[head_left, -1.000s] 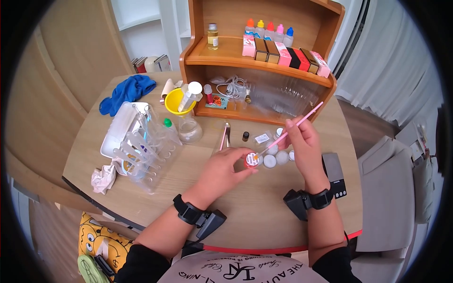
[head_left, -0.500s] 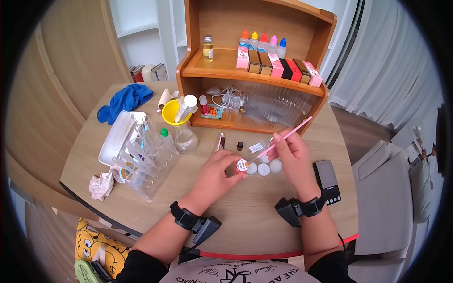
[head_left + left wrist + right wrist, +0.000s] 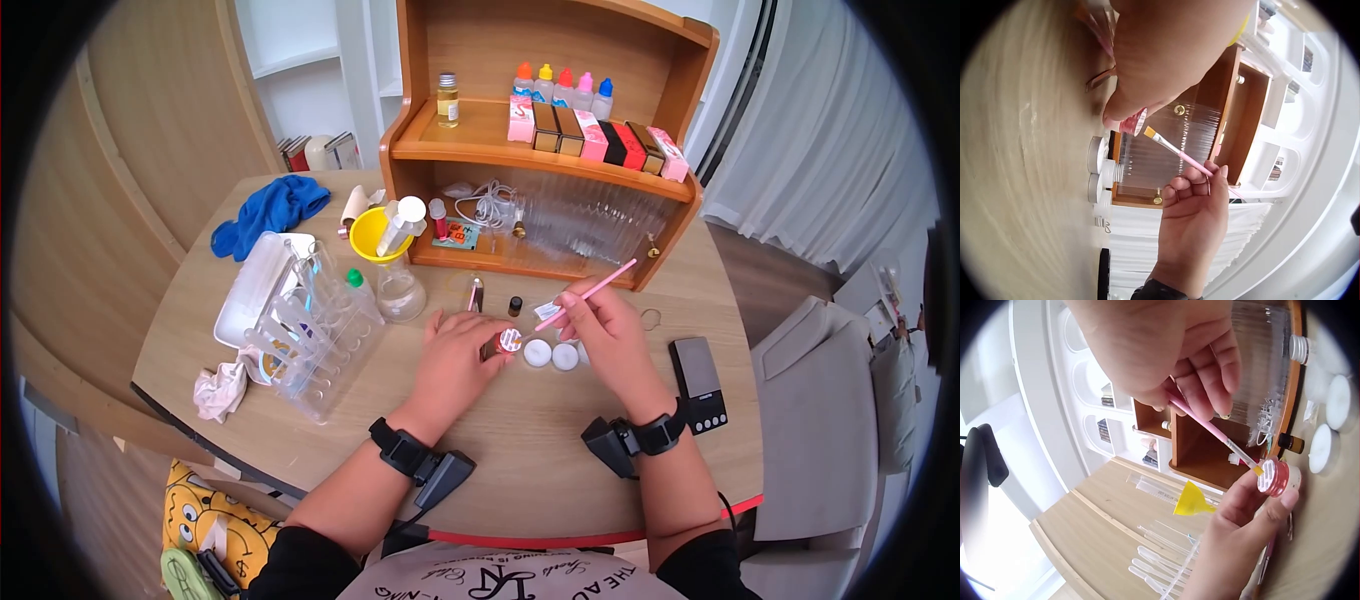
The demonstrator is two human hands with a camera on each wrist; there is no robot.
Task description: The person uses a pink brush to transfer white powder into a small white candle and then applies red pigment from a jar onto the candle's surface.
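Note:
My left hand (image 3: 462, 352) pinches a small red jar (image 3: 1279, 478) between thumb and fingers, tilted so its white, printed round face points toward my right hand. Between the thumb and fingers of my right hand (image 3: 606, 340) is a thin paintbrush (image 3: 1194, 164) with a pink handle, a silver ferrule and flat orange bristles. Those bristles are right by the jar's printed face; in the left wrist view a small gap shows between them. Just right of the jar, white-lidded pots (image 3: 538, 352) stand on the table, some hidden behind my right hand.
A small dark bottle (image 3: 515, 306) stands behind the pots. At the left are a clear rack with tubes (image 3: 318, 345), a flask (image 3: 402, 295) with a yellow funnel (image 3: 368, 236), and a blue cloth (image 3: 270, 215). A black scale (image 3: 698, 385) lies at the right; a wooden shelf (image 3: 540, 270) stands behind.
Both hands have shifted a little to the left with the jar and the brush. The brush handle now slopes lower, and my right hand covers more of the pots.

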